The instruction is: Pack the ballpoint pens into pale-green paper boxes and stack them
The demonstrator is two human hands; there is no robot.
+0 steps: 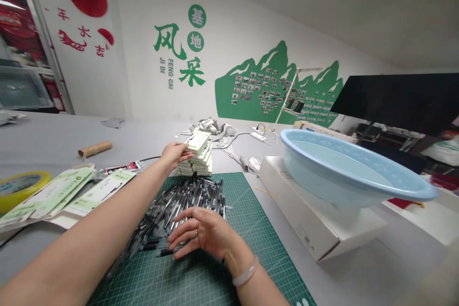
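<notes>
My left hand reaches forward to a stack of flat white-and-green boxes. Its thumb and fingers are closed on the edge of the top box, which rests on the stack. Nearer to me, my right hand is held over a large loose heap of pens, fingers apart and slightly curled, with nothing in it. The pens are clear-barrelled with black caps and lie on a green cutting mat. My left forearm hides part of the heap's left side.
Left of my arm lie more white-and-green packs, a roll of yellow tape and a brown cardboard tube. A light blue basin sits on a white box at right. Grey cloths and a power strip lie behind.
</notes>
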